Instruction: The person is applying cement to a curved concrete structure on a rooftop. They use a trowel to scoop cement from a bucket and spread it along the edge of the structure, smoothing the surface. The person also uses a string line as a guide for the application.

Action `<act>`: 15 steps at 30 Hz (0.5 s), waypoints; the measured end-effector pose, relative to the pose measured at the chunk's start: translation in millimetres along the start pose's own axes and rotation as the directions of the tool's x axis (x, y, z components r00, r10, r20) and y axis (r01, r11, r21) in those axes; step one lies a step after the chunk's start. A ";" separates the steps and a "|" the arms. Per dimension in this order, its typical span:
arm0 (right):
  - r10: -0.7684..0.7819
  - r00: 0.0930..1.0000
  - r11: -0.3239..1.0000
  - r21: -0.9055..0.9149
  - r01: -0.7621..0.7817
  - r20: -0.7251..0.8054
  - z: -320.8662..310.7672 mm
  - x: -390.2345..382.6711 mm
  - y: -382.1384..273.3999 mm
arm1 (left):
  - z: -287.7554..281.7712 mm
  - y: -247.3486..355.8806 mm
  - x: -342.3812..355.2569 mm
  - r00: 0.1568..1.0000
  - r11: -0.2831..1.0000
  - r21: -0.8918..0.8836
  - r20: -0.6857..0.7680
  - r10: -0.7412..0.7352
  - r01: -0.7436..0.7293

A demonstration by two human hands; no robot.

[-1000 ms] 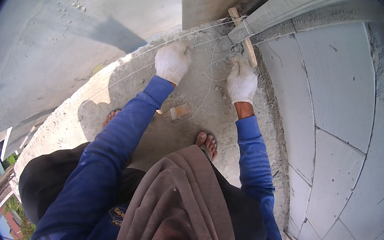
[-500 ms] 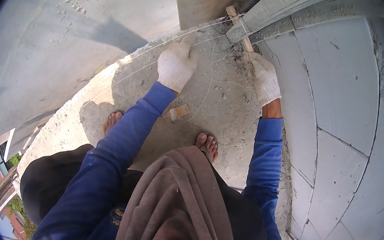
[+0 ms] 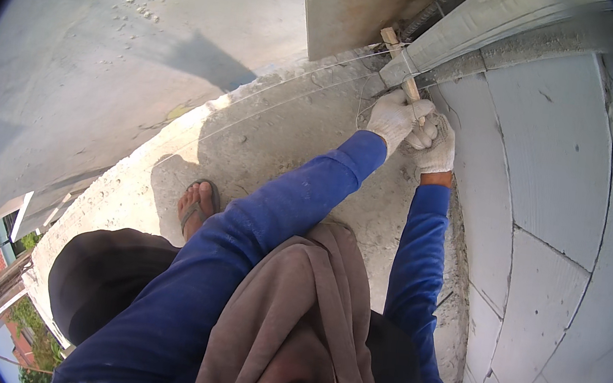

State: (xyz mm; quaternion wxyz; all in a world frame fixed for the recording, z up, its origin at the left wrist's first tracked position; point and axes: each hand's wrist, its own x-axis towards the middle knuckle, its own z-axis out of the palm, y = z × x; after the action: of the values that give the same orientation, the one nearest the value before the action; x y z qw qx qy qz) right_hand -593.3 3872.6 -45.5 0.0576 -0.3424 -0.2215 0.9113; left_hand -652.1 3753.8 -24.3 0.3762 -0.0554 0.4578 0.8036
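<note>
Both my hands wear white knitted gloves and meet at the lower end of a thin wooden stick [image 3: 410,89]. My left hand [image 3: 393,119] is closed against the stick's end; what its fingers pinch is hidden. With fingers curled up beside it, my right hand [image 3: 436,145] grips the stick's lower end, partly covered by the left. The stick slants up and left behind the tip of a pale slanted post [image 3: 459,38], and its upper end shows beyond. White string [image 3: 408,60] is wound around stick and post there.
A block wall [image 3: 554,168] rises close on the right. Smooth grey panels [image 3: 191,9] stand at the left and a brownish one [image 3: 360,7] at the top. Ribbed steel bar [image 3: 427,15] runs beside the post. My sandalled foot [image 3: 197,206] rests on rough concrete [image 3: 267,141].
My left hand has moved right, from the concrete to the stick beside my right hand. My right hand stays near the stick's lower end. The view has shifted slightly, and my left arm reaches across.
</note>
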 end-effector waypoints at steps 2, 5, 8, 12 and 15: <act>0.067 0.965 0.990 0.104 -0.096 0.253 -43.7 14.2 0.9 | 9.2 2.5 -0.8 0.998 0.997 0.048 -0.002 -0.061 0.061; 0.048 0.965 0.989 0.124 -0.083 0.257 -49.3 24.9 13.3 | 5.2 -4.1 6.5 0.998 0.996 -0.065 -0.017 -0.066 0.065; 0.135 0.905 0.974 0.115 -0.196 0.403 -71.9 33.3 10.1 | 3.5 3.9 9.3 0.954 0.957 0.001 0.071 -0.290 0.291; 0.091 0.982 0.996 0.037 -0.086 -0.164 4.9 3.9 53.7 | -13.0 15.0 5.9 0.969 0.930 0.273 -0.029 -0.247 0.245; 0.155 0.945 0.973 0.122 -0.196 0.287 -53.6 2.4 54.0 | -12.6 20.4 11.5 0.973 0.919 0.354 0.080 -0.214 0.173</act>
State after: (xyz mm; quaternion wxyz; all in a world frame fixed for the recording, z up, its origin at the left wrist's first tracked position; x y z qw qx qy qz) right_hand -557.8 3844.4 -106.6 -0.0299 -0.2252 -0.1271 0.9655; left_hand -676.8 3744.3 -22.4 0.4841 0.0137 0.5608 0.6715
